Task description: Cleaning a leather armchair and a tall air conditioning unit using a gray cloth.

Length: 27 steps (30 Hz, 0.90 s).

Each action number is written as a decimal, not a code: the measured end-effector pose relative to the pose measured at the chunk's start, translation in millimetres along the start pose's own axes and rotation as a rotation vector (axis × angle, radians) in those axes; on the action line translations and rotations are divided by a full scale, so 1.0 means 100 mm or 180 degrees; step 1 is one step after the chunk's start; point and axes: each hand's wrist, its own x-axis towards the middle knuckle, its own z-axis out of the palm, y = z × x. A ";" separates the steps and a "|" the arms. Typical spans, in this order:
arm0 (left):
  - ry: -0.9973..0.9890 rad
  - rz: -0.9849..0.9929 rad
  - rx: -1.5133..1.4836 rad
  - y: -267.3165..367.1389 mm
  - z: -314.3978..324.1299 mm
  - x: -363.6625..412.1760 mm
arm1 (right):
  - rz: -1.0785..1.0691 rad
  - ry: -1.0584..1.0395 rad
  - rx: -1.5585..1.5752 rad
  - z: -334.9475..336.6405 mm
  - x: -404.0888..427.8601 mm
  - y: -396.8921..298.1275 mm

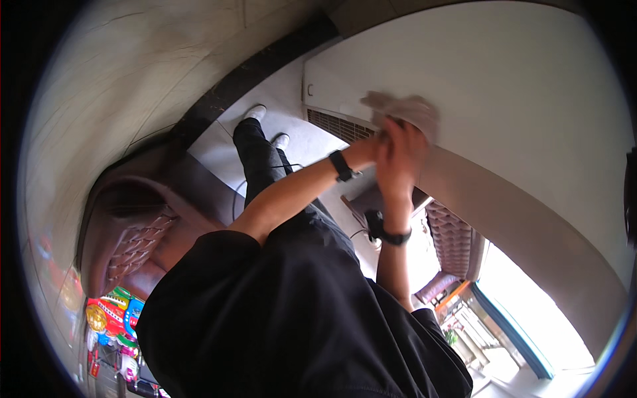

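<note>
My right hand [402,161], blurred, crosses over my left hand [371,148] in the upper middle of the head view. A crumpled greyish-brown cloth [410,112] is at their fingertips, against or just in front of a large pale panel [497,89]. Motion blur and the overlap hide which hand grips the cloth. My left fingers are mostly covered by the right hand. A black watch [340,165] is on my left wrist, and a black band with a small device [390,233] on my right.
A slatted grille [341,125] runs along the panel's lower edge. Brown leather seating [134,244] stands at left, a tufted seat [450,239] at right. A thin dark cable [236,196] hangs near my legs. Colourful foil balloons [112,313] are at lower left.
</note>
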 end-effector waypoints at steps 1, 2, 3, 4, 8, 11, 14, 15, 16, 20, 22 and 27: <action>-0.0005 0.0140 -0.0129 0.27 -0.01 0.16 | 0.0136 0.0115 0.0216 -0.31 -0.02 -0.05; 0.0013 0.0270 -0.0251 0.57 -0.02 0.33 | 0.0301 0.0239 0.0131 -0.63 -0.08 -0.08; 0.0044 0.0397 -0.0339 0.89 -0.06 0.48 | 0.0462 0.0475 0.0232 -0.88 -0.17 -0.10; 0.0100 0.0496 -0.0403 1.19 -0.12 0.62 | 0.0323 0.0864 0.0151 -1.09 -0.21 -0.13; 0.0352 0.0966 -0.0543 2.17 -0.48 1.12 | 0.0021 0.1547 -0.0009 -1.66 -0.23 -0.12; 0.0540 0.1210 -0.0505 2.61 -0.77 1.31 | 0.0179 0.1517 0.0017 -1.79 -0.21 -0.12; 0.0615 0.1368 -0.0463 2.90 -0.91 1.41 | -0.0199 0.1681 0.0025 -1.86 -0.16 -0.13; 0.0620 0.1395 -0.0439 2.96 -0.94 1.42 | -0.0187 0.1737 0.0037 -1.87 -0.17 -0.13; 0.0621 0.1392 -0.0419 3.02 -0.95 1.41 | -0.0105 0.1910 0.0205 -1.88 -0.20 -0.13; 0.0544 0.1328 -0.0419 3.16 -0.88 1.43 | 0.0179 0.2664 0.0536 -1.96 -0.29 -0.09; 0.0449 0.1237 -0.0503 3.22 -0.76 1.45 | 0.0059 0.3096 0.0496 -2.05 -0.39 0.02; 0.0068 0.0958 -0.0431 3.07 -0.38 1.46 | 0.0771 0.3299 0.0938 -1.81 -0.63 0.18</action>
